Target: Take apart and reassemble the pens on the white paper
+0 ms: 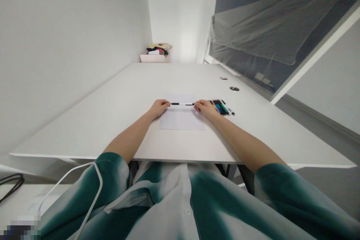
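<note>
A black and white pen [182, 104] is held level above a sheet of white paper [182, 120] on the white table. My left hand [160, 108] is closed, with its fingertips pinching the pen's left end. At the other end, the fingers of my right hand [204, 108] pinch the pen's right tip. Several pens [222, 107] in black, blue, green and white lie side by side just right of my right hand, partly hidden by it.
A pink box [154, 58] with folded items stands beyond the table's far edge. Two round metal grommets [234, 89] sit at the table's right side, near a dark panel [253, 26] partly covered in plastic. A white cable [97, 191] hangs by my left sleeve.
</note>
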A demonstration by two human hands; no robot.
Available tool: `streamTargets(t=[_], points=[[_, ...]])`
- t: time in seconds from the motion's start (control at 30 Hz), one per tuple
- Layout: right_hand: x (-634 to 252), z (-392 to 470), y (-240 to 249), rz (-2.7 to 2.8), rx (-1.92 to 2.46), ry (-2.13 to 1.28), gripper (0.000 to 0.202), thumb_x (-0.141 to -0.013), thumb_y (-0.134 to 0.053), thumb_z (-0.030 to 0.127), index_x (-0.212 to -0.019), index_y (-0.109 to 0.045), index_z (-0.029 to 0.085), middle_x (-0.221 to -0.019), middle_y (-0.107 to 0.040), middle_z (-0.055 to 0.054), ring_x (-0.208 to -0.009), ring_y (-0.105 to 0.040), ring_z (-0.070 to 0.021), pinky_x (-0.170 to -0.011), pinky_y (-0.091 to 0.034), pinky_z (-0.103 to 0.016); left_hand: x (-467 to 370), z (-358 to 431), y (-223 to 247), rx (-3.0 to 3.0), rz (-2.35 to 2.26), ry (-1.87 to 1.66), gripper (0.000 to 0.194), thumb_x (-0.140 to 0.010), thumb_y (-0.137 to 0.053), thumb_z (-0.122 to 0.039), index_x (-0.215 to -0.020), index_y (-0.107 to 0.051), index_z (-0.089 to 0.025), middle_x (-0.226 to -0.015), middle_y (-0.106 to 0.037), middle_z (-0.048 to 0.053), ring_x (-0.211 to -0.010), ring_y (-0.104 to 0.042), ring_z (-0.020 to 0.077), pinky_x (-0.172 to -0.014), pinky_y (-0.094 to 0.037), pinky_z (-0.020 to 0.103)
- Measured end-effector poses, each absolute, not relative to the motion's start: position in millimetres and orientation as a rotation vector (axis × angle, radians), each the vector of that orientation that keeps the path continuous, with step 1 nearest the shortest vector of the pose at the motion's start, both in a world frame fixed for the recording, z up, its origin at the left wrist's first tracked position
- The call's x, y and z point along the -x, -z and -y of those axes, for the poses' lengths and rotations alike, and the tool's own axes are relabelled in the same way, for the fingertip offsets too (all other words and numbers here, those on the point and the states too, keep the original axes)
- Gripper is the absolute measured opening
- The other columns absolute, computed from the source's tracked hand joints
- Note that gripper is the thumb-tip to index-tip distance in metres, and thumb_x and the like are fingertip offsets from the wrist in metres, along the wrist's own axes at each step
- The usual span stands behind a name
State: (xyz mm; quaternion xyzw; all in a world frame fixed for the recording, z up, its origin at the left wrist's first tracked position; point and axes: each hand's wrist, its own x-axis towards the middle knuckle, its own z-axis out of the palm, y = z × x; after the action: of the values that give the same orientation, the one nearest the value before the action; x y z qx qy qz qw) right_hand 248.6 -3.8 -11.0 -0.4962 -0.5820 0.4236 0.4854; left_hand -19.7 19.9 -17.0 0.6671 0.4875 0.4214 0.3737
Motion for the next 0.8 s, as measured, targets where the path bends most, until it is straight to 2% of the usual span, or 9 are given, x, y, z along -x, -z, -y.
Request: streamTargets(t=[0.4,0.8], points=[[-248.8,1.6,13.7,1.425,1.212,-1.030,0.022,-0.074,-0.070,0.038,-0.067,-0.062,0.020,-0.064,-0.064,-0.002,-0.060,-0.052,-0.0123,-0.066,-0.045,-0.026,19.2,-17.4,14.9,-1.721,-1.287,-1.051,0.028,-0.070,-0.065,-0.043,-0.075,-0.068,-0.016,-0.065,-0.059,0.001,-0.062,-0.045,0.0139,-0.063,-0.033,0.029],[-249.3,1.3,14.3,1.452,1.212,-0.997,0.024,-0.074,-0.070,0.040,-0.066,-0.062,0.020,-0.064,-0.063,-0.002,-0.061,-0.051,-0.0127,-0.065,-0.044,-0.027,19.0,-14.6,12.6,-1.742,-1.277,-1.043,0.028,-0.070,-0.066,-0.043,-0.075,-0.069,-0.016,-0.068,-0.062,0.003,-0.065,-0.047,0.0148,-0.065,-0.036,0.030]])
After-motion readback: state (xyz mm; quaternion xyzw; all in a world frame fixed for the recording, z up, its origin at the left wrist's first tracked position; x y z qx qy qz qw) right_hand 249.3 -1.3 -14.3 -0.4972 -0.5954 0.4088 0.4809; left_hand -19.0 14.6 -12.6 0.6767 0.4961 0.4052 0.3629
